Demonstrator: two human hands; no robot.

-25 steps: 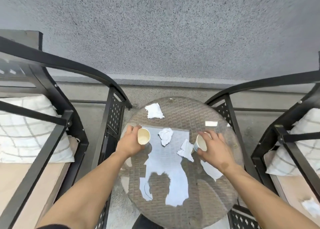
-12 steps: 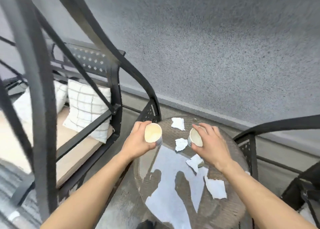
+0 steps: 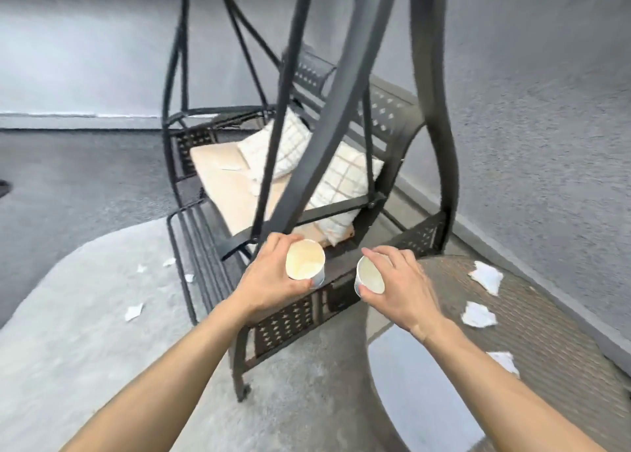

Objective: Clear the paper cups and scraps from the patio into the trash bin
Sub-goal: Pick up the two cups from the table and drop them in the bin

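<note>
My left hand (image 3: 269,277) grips a white paper cup (image 3: 305,259), its mouth tilted toward me. My right hand (image 3: 401,287) holds a second paper cup (image 3: 369,276), also tipped toward me. Both cups hang in the air left of the round glass table (image 3: 553,346), over the swing bench's black frame. Three white paper scraps lie on the table: one at the far edge (image 3: 486,277), one in the middle (image 3: 478,315), one nearer me (image 3: 504,361). More scraps (image 3: 134,311) lie on the light rug at the left. No trash bin is in view.
A black metal swing bench (image 3: 341,165) with a beige cushion and checked pillows (image 3: 341,192) stands straight ahead, its slanted bars crossing the view. A paper scrap (image 3: 230,166) lies on the cushion. A grey wall runs along the right. A light rug (image 3: 85,332) covers the dark floor at left.
Both cups have been lifted off the glass table and carried left. My view has swung left from the table to the swing bench and rug.
</note>
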